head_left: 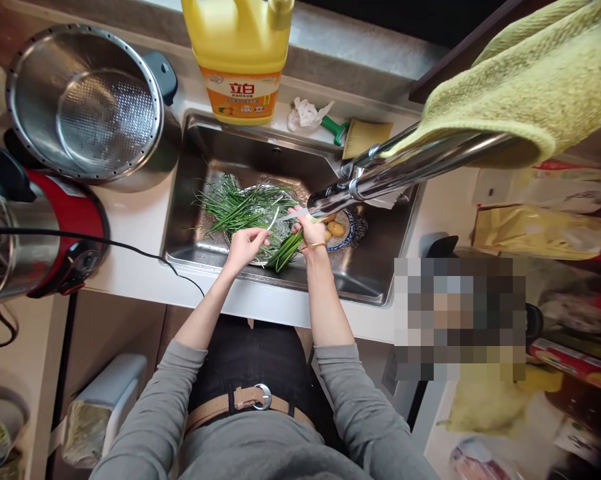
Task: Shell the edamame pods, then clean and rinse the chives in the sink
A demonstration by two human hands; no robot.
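Over the steel sink, my right hand grips a small bunch of green chives; their white ends point up toward the faucet spout and the green tips hang toward me. My left hand pinches a single thin leaf pulled away from that bunch. A loose pile of chives lies in a metal basin inside the sink, just beyond both hands.
A chrome faucet with a yellow-green towel draped on it reaches over the sink. A blue-rimmed bowl with yellowish pieces sits in the sink. Behind stand a yellow detergent jug and a brush; at left a colander pot and a red cooker.
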